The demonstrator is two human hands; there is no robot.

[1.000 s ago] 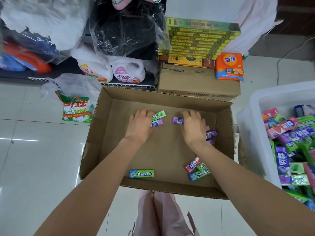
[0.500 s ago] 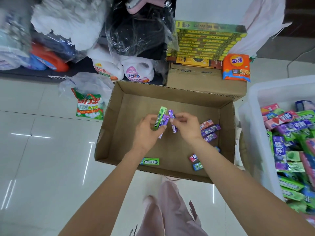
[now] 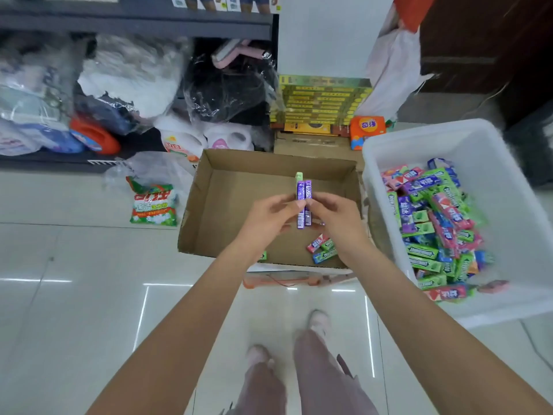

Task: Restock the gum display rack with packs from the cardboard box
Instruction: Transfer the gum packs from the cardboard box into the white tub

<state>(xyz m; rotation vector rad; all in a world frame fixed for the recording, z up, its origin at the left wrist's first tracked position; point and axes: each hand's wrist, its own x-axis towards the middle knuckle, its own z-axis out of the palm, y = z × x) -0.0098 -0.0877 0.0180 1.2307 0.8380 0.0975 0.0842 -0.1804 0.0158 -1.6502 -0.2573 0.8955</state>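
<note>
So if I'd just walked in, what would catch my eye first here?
Probably the two hands, left and right, meeting at the centre and pinching a small upright bundle of gum packs, purple ones with a green one behind, above the open cardboard box. Next, the white plastic bin at right, heaped with green, pink and purple packs.

Setting: small retail shop, stock area at floor level. Evidence: white bin (image 3: 496, 307) heaped with many gum packs (image 3: 434, 223) in assorted colours; stack of identical yellow-green boxes (image 3: 320, 100) on a sealed carton; detergent jugs (image 3: 179, 142) and bagged goods on a low dark shelf (image 3: 134, 25); washing powder bag (image 3: 154, 205) on glossy tiled floor (image 3: 74, 295).
</note>
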